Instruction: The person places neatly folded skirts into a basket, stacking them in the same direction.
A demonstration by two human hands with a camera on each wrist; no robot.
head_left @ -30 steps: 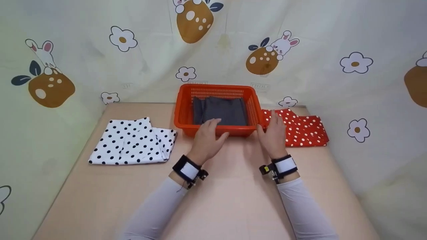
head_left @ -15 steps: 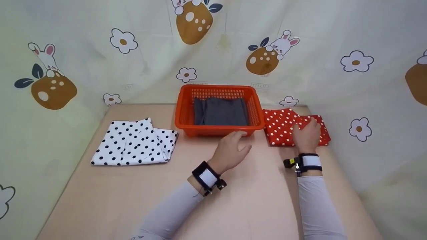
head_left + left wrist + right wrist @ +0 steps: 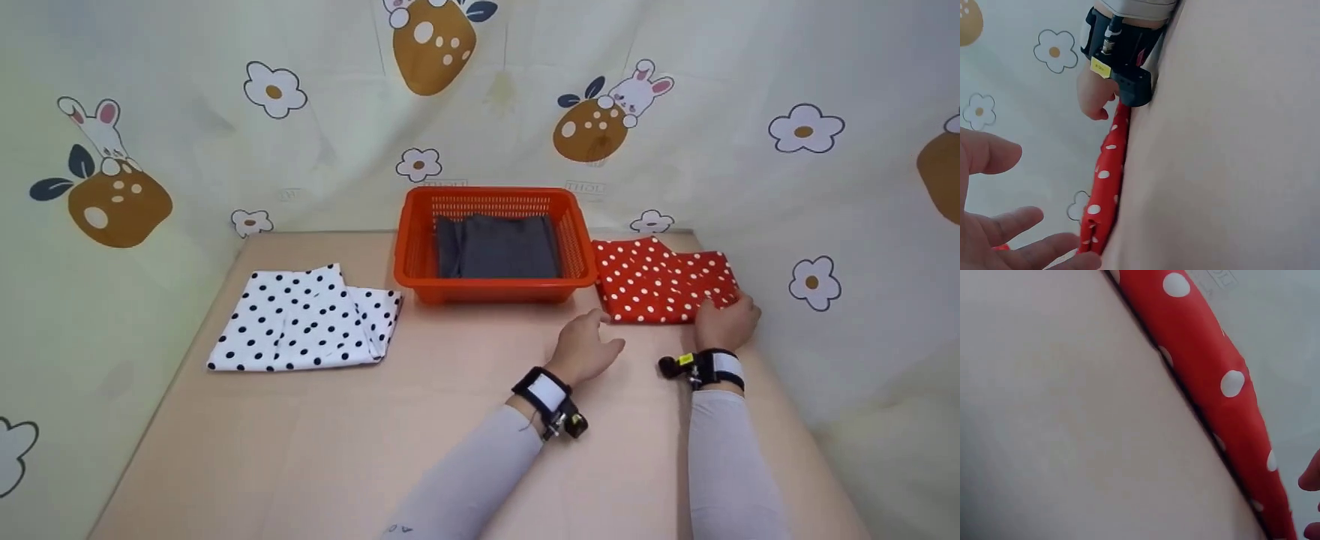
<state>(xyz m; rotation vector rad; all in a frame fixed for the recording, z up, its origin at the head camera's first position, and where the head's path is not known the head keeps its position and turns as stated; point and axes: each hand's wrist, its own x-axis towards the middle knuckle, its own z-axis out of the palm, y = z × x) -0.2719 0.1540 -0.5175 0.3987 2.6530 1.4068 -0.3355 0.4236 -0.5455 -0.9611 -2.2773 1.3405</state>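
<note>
A folded red cloth with white dots (image 3: 652, 281) lies flat on the table, right of the basket. My right hand (image 3: 727, 319) is at its front right corner, thumb over the cloth and fingers by the right edge; a firm grip does not show. Near the cloth's front left corner, my left hand (image 3: 589, 349) holds nothing, its thumb and fingers spread apart in the left wrist view. The cloth's front fold (image 3: 1207, 371) crosses the right wrist view, with fingertips (image 3: 1311, 475) at the far right side.
An orange-red plastic basket (image 3: 495, 283) stands at the back middle with a folded dark grey cloth (image 3: 510, 247) inside. On the left lies a folded white cloth with black dots (image 3: 300, 322). A patterned curtain (image 3: 322, 142) encloses the table's back and sides.
Both hands have moved right from the basket's front to the red cloth. My right hand passed over the cloth to its right corner; my left trails to the front left corner.
</note>
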